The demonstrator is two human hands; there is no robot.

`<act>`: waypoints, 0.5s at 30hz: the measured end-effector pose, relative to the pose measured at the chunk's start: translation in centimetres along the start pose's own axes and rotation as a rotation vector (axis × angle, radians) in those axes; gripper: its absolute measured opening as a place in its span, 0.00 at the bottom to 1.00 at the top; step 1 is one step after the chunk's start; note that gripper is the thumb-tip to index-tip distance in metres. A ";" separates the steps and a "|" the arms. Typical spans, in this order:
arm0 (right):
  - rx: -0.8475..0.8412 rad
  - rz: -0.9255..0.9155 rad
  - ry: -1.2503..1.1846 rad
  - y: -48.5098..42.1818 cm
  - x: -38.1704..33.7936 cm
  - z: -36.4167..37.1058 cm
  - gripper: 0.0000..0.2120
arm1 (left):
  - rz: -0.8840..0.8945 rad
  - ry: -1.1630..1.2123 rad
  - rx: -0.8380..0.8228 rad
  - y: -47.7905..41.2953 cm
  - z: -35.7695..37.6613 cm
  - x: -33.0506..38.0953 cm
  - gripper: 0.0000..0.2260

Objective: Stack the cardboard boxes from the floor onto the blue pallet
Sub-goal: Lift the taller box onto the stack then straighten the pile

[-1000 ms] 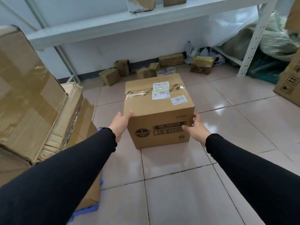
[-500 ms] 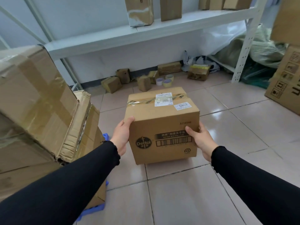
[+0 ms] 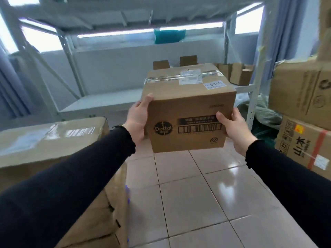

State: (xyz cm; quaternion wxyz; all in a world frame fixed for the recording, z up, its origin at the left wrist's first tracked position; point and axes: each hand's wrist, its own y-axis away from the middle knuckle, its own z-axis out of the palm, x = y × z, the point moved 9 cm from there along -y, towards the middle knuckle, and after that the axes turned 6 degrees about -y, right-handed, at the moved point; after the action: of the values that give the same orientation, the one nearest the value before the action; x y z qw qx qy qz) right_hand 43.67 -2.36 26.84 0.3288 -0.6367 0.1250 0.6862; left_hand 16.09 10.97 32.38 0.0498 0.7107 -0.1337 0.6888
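Note:
A brown Dettol cardboard box point(image 3: 188, 106) with clear tape and white labels on top is held up in the air at chest height. My left hand point(image 3: 137, 119) grips its left side and my right hand point(image 3: 234, 129) grips its lower right corner. At the left stands a stack of large taped cardboard boxes point(image 3: 53, 140). Beside the stack's lower right edge a thin strip of the blue pallet point(image 3: 127, 194) shows; the boxes hide everything else of it.
A white metal shelf rack point(image 3: 100, 102) stands ahead with small boxes point(image 3: 238, 72) on it. Big stacked cartons point(image 3: 304, 122) rise at the right. Bagged bundles point(image 3: 265, 113) lie under the rack. Glossy tiled floor point(image 3: 197, 203) stretches in front of me.
The Dettol box has risen from the floor to chest height in both hands. The view has tilted up, so the shelf rack shows instead of the floor clutter.

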 end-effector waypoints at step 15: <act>-0.189 -0.371 0.117 6.3 -18.1 25.4 0.25 | 0.178 -0.180 0.338 5.7 -28.9 20.8 0.23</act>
State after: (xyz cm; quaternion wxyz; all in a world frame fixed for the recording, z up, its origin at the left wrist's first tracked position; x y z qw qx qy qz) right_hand 19.20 2.59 46.54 0.3802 -0.7154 -0.0405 0.5847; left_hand -12.92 10.37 53.68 -0.1434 0.7531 -0.0823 0.6368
